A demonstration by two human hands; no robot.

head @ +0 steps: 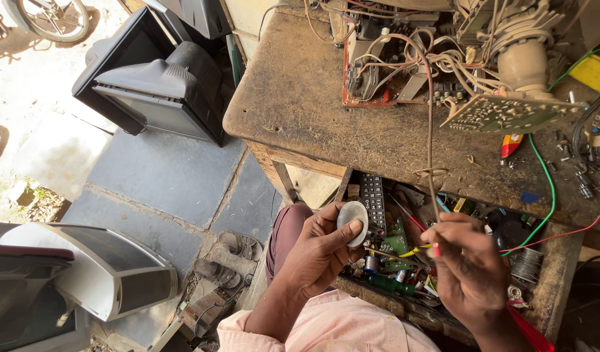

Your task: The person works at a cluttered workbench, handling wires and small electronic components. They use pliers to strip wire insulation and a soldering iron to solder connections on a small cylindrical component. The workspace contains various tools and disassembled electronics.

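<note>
Over the open drawer below the desk's [300, 104] front edge, my left hand [316, 251] grips a round tin [352, 221], just left of my right hand's [466, 261] fingers pinched shut on a thin wire [431, 130].

- My left grip [319, 251] holds a round disc [352, 222] just left of the open drawer [561, 261].
- My right grip [466, 264] pinches a wire [430, 130] over the drawer.
- A remote [373, 202] lies in the drawer.
- A circuit board [509, 114] sits on the surface [300, 98] behind the drawer.
- A television [156, 81] stands on the floor, far left of the drawer.
</note>
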